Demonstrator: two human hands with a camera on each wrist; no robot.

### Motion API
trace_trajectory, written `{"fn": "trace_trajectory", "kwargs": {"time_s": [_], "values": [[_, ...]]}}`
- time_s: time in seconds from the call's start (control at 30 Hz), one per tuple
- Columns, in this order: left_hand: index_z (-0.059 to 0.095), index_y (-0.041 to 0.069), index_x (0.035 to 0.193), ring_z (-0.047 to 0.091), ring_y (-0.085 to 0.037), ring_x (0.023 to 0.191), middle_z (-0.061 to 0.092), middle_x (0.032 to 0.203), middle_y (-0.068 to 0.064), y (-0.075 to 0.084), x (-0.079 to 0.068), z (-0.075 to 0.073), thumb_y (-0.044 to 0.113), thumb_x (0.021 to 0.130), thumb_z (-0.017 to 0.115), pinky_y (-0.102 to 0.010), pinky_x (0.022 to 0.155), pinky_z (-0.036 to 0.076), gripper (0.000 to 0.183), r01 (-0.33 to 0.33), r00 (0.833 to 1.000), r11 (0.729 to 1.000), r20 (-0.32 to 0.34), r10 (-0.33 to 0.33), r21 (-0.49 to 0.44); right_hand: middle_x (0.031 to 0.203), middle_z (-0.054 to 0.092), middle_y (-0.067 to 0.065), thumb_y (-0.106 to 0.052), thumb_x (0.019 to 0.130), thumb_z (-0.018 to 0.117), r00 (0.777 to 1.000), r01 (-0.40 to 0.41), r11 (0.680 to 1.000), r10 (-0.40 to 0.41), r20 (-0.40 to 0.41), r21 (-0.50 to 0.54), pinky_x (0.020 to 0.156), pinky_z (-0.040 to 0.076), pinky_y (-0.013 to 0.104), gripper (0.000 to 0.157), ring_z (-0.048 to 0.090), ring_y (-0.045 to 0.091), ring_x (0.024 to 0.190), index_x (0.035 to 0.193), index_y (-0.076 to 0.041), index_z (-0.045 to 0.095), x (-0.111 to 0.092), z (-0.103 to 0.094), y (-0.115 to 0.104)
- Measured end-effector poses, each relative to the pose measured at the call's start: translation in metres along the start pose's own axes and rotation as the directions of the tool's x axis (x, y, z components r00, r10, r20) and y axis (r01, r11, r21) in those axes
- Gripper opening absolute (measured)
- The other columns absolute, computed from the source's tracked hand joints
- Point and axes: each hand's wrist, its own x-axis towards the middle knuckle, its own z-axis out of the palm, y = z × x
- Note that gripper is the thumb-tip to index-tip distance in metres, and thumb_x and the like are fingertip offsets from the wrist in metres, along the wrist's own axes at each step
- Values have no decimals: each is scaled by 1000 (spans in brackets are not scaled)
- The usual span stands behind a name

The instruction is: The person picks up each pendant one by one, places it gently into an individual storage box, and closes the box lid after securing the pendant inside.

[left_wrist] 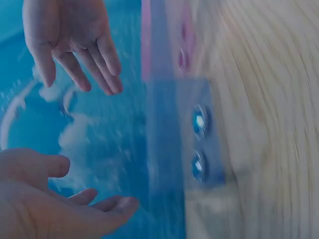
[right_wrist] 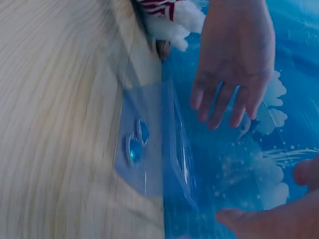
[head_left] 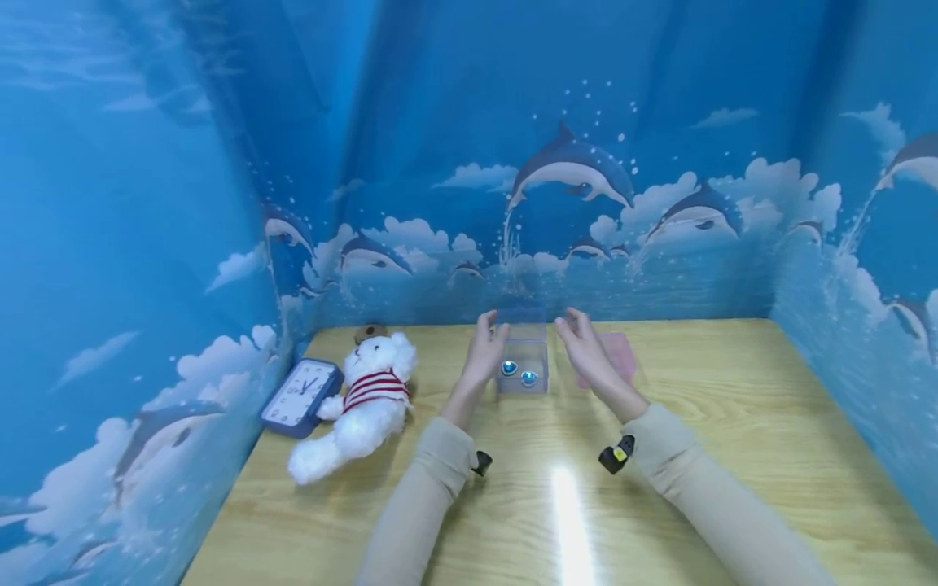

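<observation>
A small clear box point(head_left: 522, 386) stands on the wooden table with its see-through lid raised at the back. Inside lie two blue gem pieces, one gem point(head_left: 509, 368) at the left and another gem point(head_left: 529, 378) at the right, both with pale sparkling rims. My left hand point(head_left: 485, 352) hovers close to the box's left side, fingers loosely extended. On the other side, my right hand point(head_left: 589, 356) is held a little apart from the box, palm turned inward. Both hands hold nothing. In the right wrist view, the upright lid point(right_wrist: 180, 149) shows between box and backdrop.
A pink flat item point(head_left: 619, 356) lies partly behind my right hand. To the left are a white plush toy point(head_left: 370, 423) in a striped top and a blue-framed clock point(head_left: 302, 397). A small brown object point(head_left: 370, 331) sits behind the toy. A dolphin-print backdrop point(head_left: 440, 203) encloses the table.
</observation>
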Motion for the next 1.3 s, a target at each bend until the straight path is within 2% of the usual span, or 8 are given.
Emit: {"fn": "trace_trajectory", "kwargs": {"time_s": [0.13,0.3,0.57,0.73,0.83,0.93,1.13,1.3], "values": [[30,4,164,35,-42,157,35,169,-22,-12,10,-10,38,111,48,-56,131,31,65,103,995,994,17,-103,-22,178,5,21,-57,112,28,990,-103,995,101,99,12,134,13,63,81,10,43,164,170,-8,-4,14,16,0],[29,0,164,42,-41,153,39,165,-26,-22,18,-13,37,112,47,-53,127,38,66,163,986,985,31,-161,-53,178,-3,20,-58,112,25,986,-126,991,121,119,40,134,5,63,83,1,42,165,169,-6,-5,28,27,6],[31,0,163,48,-43,147,44,161,-29,-24,19,-9,37,112,47,-53,123,44,65,168,985,982,54,-164,-82,178,-2,21,-54,113,26,988,-139,981,128,85,138,135,11,59,80,3,43,165,169,-5,-4,32,32,13],[27,3,165,44,-41,151,40,165,-26,-25,19,-8,41,112,47,-54,126,40,68,174,984,980,49,-170,-97,177,-2,22,-51,114,25,987,-148,961,131,88,235,133,12,63,77,3,48,164,169,-8,-7,31,34,12],[25,5,166,40,-40,154,36,168,-23,-25,18,-8,45,111,47,-54,128,36,72,171,985,979,48,-167,-115,176,5,23,-53,113,22,987,-155,943,135,88,296,133,11,64,75,4,50,163,170,-11,-5,30,34,11],[28,5,166,37,-41,156,38,168,-22,-22,18,-8,51,112,41,-54,130,33,72,171,985,974,57,-164,-148,174,11,23,-56,112,18,985,-169,930,151,79,326,133,11,64,75,7,51,163,170,-11,1,29,34,10],[36,-5,156,35,-46,155,38,163,-27,-21,18,-6,47,115,25,-55,132,28,67,139,990,955,59,-128,-262,174,15,23,-53,113,19,978,-206,899,194,71,387,136,15,57,73,15,44,164,167,-4,18,30,35,13],[38,-9,151,36,-47,154,38,159,-31,-22,15,-3,41,116,28,-55,132,30,63,127,992,940,22,-127,-318,177,8,22,-47,115,25,980,-198,903,181,80,382,137,11,48,71,9,40,165,168,-3,10,29,36,14]]}}
